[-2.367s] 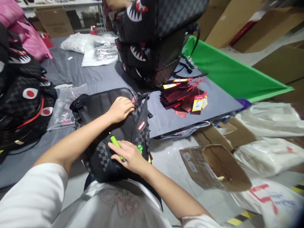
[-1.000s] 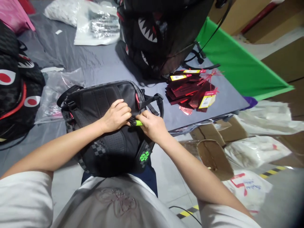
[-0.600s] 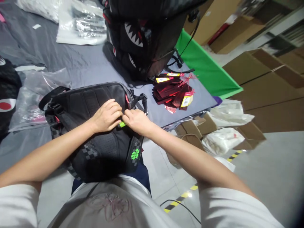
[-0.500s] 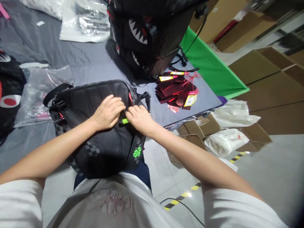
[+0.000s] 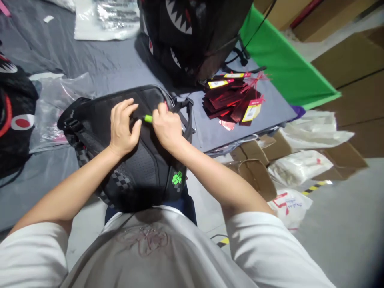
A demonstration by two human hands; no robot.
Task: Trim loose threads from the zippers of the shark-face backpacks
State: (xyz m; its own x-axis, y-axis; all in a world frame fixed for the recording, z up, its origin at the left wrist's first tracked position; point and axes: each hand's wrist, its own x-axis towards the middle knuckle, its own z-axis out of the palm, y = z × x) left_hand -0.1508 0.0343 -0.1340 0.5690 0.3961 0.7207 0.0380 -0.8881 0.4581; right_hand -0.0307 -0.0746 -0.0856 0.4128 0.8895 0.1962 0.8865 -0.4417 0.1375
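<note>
At the near edge of the grey tabletop (image 5: 111, 64), the backpack (image 5: 141, 168) is black with grey-checkered patches (image 5: 121, 180) and a neon-green motif (image 5: 177, 178), the pen-shaped tool (image 5: 148, 119) lime green, the tags (image 5: 223, 98) dark red with yellow-and-white labels (image 5: 251, 112).

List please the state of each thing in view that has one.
Black fabric backpack: lying, straps up.
Bright green slim tool: held.
Right hand: closed around the tool.
Left hand: open.
Dark red flat tags: heaped.
Clear plastic bag: crumpled.
Brown cardboard box: open.
</note>
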